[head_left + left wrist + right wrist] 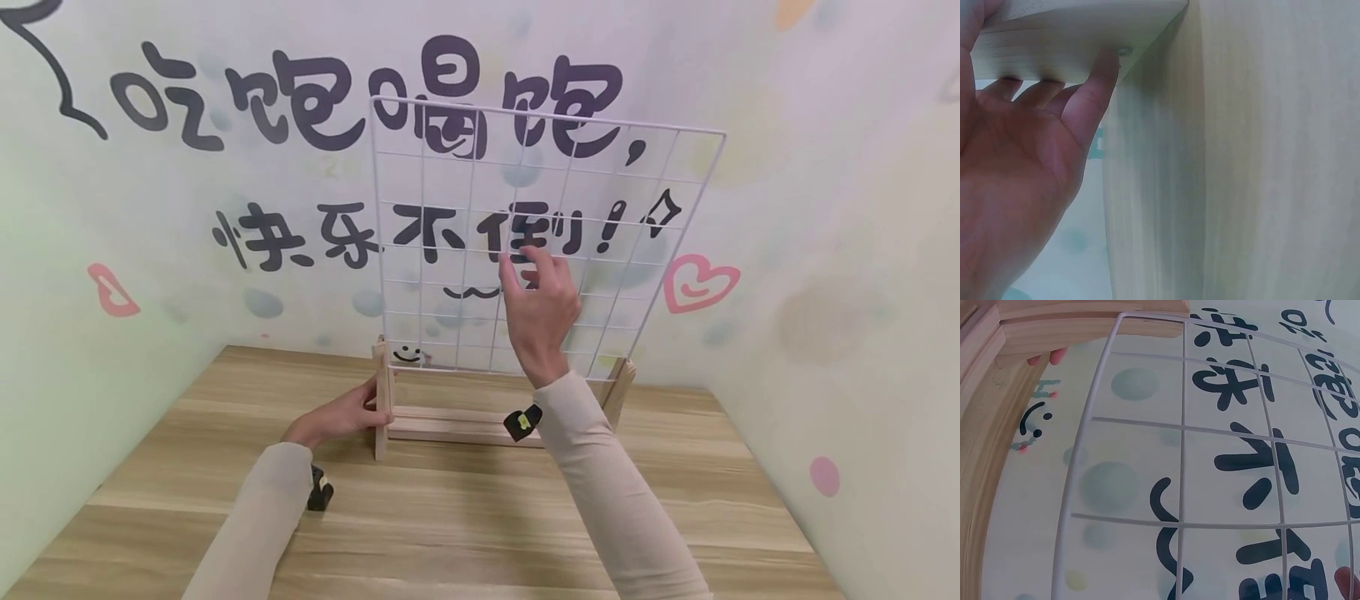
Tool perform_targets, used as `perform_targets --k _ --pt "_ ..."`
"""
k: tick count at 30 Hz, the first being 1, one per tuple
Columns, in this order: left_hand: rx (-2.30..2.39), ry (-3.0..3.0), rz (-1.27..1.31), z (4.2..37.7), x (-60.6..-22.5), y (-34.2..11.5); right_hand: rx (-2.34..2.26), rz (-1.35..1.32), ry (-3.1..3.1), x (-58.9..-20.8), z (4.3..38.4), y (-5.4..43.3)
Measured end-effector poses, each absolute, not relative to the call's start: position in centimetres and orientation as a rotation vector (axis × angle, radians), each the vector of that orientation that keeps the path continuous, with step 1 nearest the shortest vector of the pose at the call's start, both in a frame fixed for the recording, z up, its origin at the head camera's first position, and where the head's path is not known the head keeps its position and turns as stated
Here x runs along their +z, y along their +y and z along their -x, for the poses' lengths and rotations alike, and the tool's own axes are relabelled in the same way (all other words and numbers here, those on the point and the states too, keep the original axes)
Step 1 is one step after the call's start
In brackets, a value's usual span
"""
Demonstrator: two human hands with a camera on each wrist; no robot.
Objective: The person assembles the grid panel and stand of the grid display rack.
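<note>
In the head view a white wire grid panel (447, 247) stands tilted above a light wooden stand (450, 429) on the table. Its lower edge lies between the stand's two side posts. My left hand (341, 415) grips the left post low down, thumb in front and fingers behind; in the left wrist view that thumb (1094, 94) presses the wood beside a small screw head (1125, 51). My right hand (543, 317) holds the grid's wires with bent fingers at about mid-height. The right wrist view shows a grid corner by the wooden post (982, 487), with one fingertip at the edge.
A wood-grain table (450, 533) runs under the stand and forward to me. Behind it rises a pale wall (187, 292) with large black characters and coloured spots. Walls also close in at left and right. Each wrist wears a small black camera (522, 422).
</note>
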State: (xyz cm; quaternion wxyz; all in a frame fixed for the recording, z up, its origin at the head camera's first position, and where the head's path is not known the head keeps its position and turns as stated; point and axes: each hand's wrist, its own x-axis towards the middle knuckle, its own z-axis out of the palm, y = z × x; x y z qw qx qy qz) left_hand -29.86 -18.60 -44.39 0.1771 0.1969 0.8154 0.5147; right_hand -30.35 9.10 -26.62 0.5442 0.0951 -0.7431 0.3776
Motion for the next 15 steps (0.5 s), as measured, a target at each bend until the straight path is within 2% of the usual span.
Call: perform_targets --k 15 --pt "1.482 2.325 -0.590 29.71 -44.50 -18.60 0.889 -0.235 -1.763 -27.21 30.24 9.06"
